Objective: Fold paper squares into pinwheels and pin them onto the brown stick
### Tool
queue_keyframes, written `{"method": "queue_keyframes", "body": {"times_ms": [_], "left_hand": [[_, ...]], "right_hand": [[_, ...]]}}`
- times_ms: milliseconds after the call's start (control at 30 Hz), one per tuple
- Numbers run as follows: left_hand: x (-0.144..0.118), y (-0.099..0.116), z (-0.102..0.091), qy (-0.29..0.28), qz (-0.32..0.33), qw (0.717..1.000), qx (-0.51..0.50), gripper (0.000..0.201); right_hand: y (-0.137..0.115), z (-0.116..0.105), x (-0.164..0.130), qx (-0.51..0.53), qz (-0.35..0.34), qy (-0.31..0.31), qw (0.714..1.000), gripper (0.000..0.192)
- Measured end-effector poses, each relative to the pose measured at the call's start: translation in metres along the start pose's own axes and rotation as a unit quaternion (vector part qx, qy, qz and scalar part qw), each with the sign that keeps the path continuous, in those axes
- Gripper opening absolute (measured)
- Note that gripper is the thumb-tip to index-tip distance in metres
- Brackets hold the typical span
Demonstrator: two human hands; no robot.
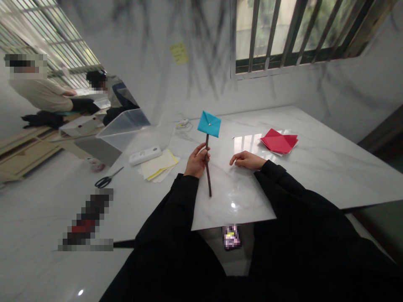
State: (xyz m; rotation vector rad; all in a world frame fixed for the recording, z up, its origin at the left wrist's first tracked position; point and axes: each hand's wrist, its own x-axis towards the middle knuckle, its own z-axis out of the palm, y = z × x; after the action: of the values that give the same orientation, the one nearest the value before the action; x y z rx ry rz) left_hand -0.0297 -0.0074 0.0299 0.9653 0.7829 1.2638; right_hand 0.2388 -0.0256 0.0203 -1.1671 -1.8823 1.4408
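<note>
1. My left hand (197, 161) is clenched around a dark stick (208, 167), fingers wrapped at about its middle, holding it nearly upright over the table (315, 167).
2. A blue paper square (209, 124) is pinned on the stick's top end, standing on a corner; the stick's lower end hangs just above the tabletop.
3. My right hand (247, 160) holds nothing; it rests on the table just right of the stick with fingers loosely curled.
4. Far right of that hand lies a stack of red paper (279, 141).
5. To the left lie yellow sheets (159, 165), with a white case (145, 155) touching their far edge.
6. Scissors (107, 179) lie further left, and a clear bin (124, 128) sits beyond them.
</note>
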Motion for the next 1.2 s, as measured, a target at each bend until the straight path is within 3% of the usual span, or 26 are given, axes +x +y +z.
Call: {"method": "queue_keyframes", "body": {"times_ms": [200,467,633,733,867,1067,1200], "left_hand": [[0.001,-0.001,0.013,-0.018,-0.028,0.998,-0.054,0.064],[0.006,-0.026,0.043,-0.059,-0.02,0.997,-0.04,0.097],[0.005,-0.033,0.052,-0.068,-0.016,0.997,-0.037,0.101],[0.003,-0.03,0.052,-0.073,-0.026,0.997,-0.032,0.093],[0.004,-0.022,0.046,-0.061,-0.054,0.995,-0.064,0.063],[0.011,-0.013,0.036,0.032,-0.059,0.981,-0.183,0.027],[0.013,-0.01,0.033,0.059,-0.046,0.972,-0.224,0.011]], "right_hand": [[-0.005,0.001,-0.001,0.026,-0.003,0.026,0.999,0.037],[-0.003,0.007,0.002,0.058,-0.033,0.028,0.997,0.07],[-0.003,0.011,0.004,0.068,-0.06,0.041,0.995,0.064],[-0.005,0.015,0.004,0.1,-0.065,0.03,0.992,0.06],[-0.008,0.023,0.003,0.162,-0.049,-0.02,0.985,0.056],[-0.011,0.026,-0.001,0.147,-0.016,-0.121,0.982,0.05],[-0.014,0.024,-0.003,0.116,-0.008,-0.16,0.98,0.046]]}}
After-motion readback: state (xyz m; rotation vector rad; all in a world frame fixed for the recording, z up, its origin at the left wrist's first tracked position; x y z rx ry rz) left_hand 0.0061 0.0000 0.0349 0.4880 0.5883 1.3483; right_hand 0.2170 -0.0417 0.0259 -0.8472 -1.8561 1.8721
